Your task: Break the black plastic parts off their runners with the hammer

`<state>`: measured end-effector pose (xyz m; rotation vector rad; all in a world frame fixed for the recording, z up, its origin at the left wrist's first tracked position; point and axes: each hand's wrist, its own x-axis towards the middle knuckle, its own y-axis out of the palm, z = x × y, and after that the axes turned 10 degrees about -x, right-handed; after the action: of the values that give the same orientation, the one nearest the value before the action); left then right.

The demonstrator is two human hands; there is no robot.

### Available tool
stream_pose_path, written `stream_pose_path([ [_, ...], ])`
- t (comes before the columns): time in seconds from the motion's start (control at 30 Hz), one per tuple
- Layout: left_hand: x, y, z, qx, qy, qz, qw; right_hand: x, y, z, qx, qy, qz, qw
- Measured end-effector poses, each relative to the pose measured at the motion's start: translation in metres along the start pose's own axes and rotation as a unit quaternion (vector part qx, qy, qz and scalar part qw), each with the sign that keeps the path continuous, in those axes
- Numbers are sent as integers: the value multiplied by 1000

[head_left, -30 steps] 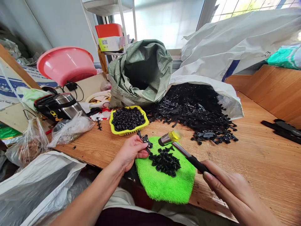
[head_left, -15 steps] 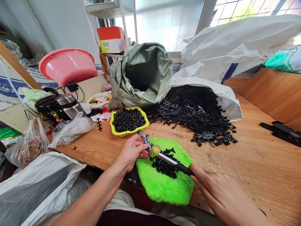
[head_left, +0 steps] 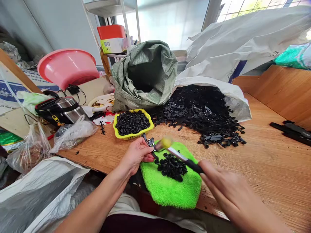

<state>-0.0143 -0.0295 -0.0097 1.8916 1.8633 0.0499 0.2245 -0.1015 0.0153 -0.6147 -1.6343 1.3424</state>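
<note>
Left hand (head_left: 134,156) pinches a black strip part (head_left: 148,143) above the green cloth (head_left: 170,191); right hand (head_left: 224,191) grips a small hammer (head_left: 178,156).

Lots of clutter on this wooden table (head_left: 267,168). Back left there's a pink basin (head_left: 66,64) tipped on its side, with a steel pot with a black lid (head_left: 59,110) in front of it and crumpled clear plastic bags (head_left: 73,132) beside that. A green woven sack (head_left: 145,76) stands open in the middle, below a white shelf holding an orange box (head_left: 111,31).
</note>
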Motion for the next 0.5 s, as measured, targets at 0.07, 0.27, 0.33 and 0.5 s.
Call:
stream_pose_path([
  [0.07,0,1,0,2,8,-1,1000,0,0,-1,-19,-21,19,999],
  [0.27,-2,2,1,10,21,-8,1000,-2,6,-1,-13,-7,7,1000],
  [0.33,-2,2,2,18,23,-6,1000,-2,7,-1,-45,-33,4,998],
  [0.5,-2,3,2,19,20,-16,999,-1,3,-1,-24,-28,-57,998],
])
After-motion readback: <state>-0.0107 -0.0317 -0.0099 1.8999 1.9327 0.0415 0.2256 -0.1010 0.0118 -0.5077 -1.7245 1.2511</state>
